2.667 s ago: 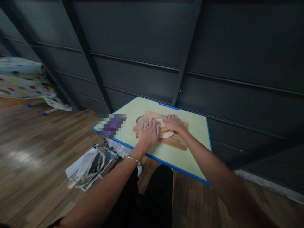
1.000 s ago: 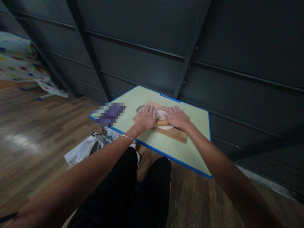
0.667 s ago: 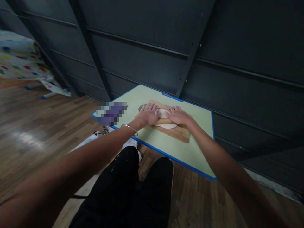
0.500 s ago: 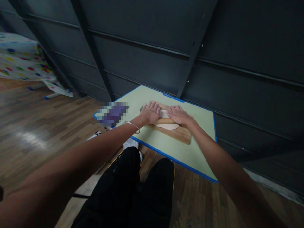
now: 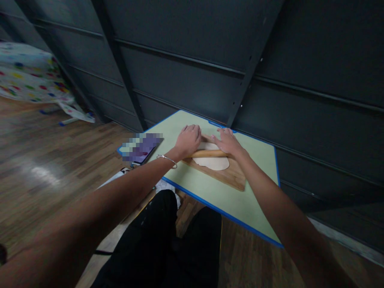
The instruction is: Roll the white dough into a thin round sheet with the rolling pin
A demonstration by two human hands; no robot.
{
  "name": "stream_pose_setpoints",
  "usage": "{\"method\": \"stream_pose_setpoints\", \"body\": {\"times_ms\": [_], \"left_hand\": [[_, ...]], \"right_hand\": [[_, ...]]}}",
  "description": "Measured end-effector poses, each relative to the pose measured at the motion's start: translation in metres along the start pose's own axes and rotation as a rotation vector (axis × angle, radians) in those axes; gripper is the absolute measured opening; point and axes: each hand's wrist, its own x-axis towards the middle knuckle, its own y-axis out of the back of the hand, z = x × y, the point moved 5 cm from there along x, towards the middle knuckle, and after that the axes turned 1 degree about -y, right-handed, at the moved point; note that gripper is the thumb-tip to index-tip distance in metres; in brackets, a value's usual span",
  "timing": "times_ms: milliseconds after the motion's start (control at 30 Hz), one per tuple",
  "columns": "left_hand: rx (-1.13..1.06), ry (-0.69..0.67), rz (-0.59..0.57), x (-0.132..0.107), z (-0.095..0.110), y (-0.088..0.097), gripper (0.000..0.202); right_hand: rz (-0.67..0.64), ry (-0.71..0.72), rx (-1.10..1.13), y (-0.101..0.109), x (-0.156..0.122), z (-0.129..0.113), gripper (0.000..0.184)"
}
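Note:
A wooden rolling pin (image 5: 212,153) lies across a flat sheet of pale dough (image 5: 213,163). The dough rests on a wooden cutting board (image 5: 231,178). My left hand (image 5: 189,141), below a silver bangle, is over the pin's left end, its fingers bent forward and down. On the right end lies my right hand (image 5: 228,142), with its thumb pointing toward the left hand. Both pin ends are hidden under the hands. Dough shows on the near and far sides of the pin.
The board sits on a small pale green table (image 5: 207,191) with a blue rim. A phone or tablet (image 5: 147,148), partly pixelated, lies at its left. Behind stands a dark panelled wall (image 5: 186,72). A dotted cloth (image 5: 27,76) hangs at far left; my knees are below the table.
Both hands and the rolling pin have moved away from me over the dough, so more dough shows on the near side. The whole view has shifted slightly.

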Motion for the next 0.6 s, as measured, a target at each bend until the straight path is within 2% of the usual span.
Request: {"method": "stream_pose_setpoints", "body": {"times_ms": [100, 267, 400, 600], "left_hand": [[0.020, -0.028, 0.025, 0.002, 0.001, 0.003, 0.038], [0.032, -0.193, 0.091, 0.003, 0.009, 0.009, 0.037], [0.033, -0.183, 0.087, 0.008, 0.005, 0.009, 0.037], [-0.011, -0.130, 0.059, 0.014, -0.002, 0.003, 0.037]], "right_hand": [[0.068, 0.000, 0.003, -0.004, 0.009, 0.003, 0.064], [0.088, -0.003, 0.016, -0.012, 0.021, 0.009, 0.060], [0.060, -0.030, 0.002, -0.018, 0.028, 0.013, 0.060], [0.028, 0.006, -0.022, -0.021, 0.034, 0.011, 0.056]]}}
